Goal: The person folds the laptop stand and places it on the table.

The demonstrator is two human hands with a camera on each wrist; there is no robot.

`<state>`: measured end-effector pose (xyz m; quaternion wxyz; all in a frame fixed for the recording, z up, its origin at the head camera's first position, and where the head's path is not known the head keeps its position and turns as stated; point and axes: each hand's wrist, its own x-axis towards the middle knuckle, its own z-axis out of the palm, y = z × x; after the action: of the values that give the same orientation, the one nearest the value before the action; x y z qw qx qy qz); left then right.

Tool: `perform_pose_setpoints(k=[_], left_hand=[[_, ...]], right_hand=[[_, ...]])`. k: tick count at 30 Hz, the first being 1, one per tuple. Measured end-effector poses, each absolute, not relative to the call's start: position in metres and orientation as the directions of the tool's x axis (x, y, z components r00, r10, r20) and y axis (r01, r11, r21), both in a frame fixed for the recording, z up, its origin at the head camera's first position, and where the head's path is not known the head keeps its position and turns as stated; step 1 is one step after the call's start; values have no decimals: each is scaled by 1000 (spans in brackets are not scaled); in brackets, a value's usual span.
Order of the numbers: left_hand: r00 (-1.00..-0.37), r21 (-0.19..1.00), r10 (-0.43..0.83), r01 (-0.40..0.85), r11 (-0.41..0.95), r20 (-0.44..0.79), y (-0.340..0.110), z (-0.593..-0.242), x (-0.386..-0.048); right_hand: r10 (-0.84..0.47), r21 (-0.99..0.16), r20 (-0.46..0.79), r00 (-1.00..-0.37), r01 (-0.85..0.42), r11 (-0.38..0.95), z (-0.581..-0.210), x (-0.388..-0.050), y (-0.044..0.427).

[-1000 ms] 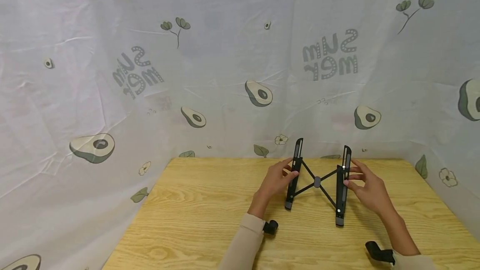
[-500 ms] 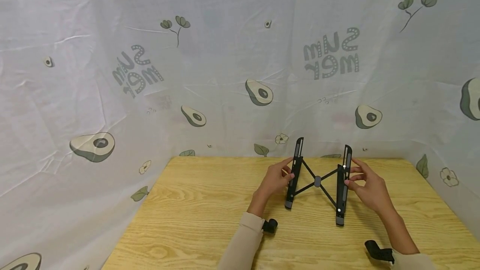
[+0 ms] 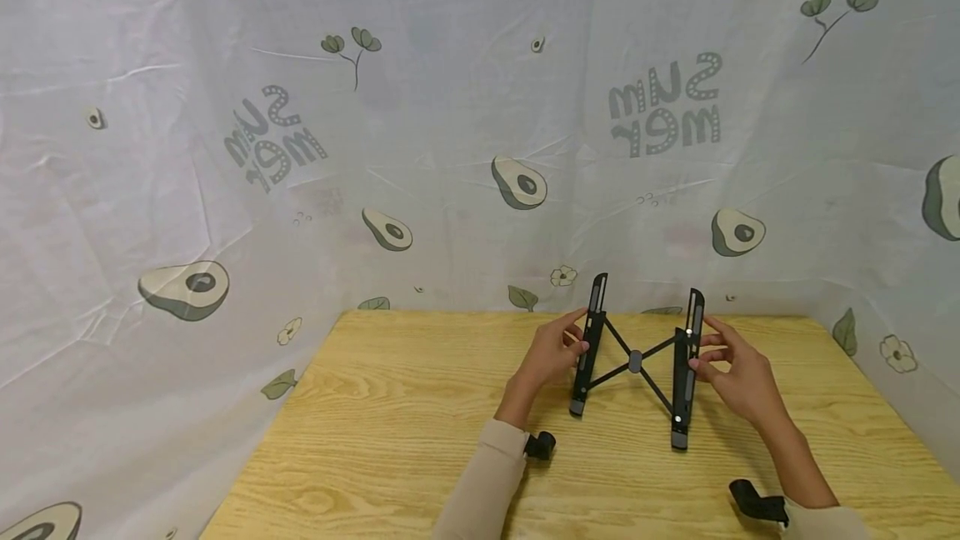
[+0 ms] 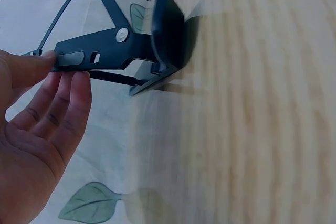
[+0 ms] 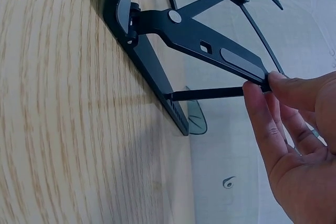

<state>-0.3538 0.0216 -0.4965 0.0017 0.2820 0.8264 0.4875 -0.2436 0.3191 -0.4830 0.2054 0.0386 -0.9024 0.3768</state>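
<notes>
Stand sits unfolded on the tabletop, left hand and right hand pinching its sides, not yet released.

The left hand and right hand are gripping opposite sides of a black X-braced stand on the desk.

a pale grey-white, creased sheet hangs behind and on both sides — printed with halved green-and-cream avocados, two-headed grey-green sprigs and mirrored grey "summer" lettering. before it spreads a flat yellow wood-grained tabletop — the light on it soft and diffuse.
</notes>
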Motion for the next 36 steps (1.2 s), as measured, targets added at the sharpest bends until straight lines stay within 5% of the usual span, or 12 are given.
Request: perform_pose_setpoints(k=[36], left_hand=[[-856,820,416,459,343,306,31,-498,-354]], right_hand=[[130,-726,383,-914,-212,654,-485,-244,314]])
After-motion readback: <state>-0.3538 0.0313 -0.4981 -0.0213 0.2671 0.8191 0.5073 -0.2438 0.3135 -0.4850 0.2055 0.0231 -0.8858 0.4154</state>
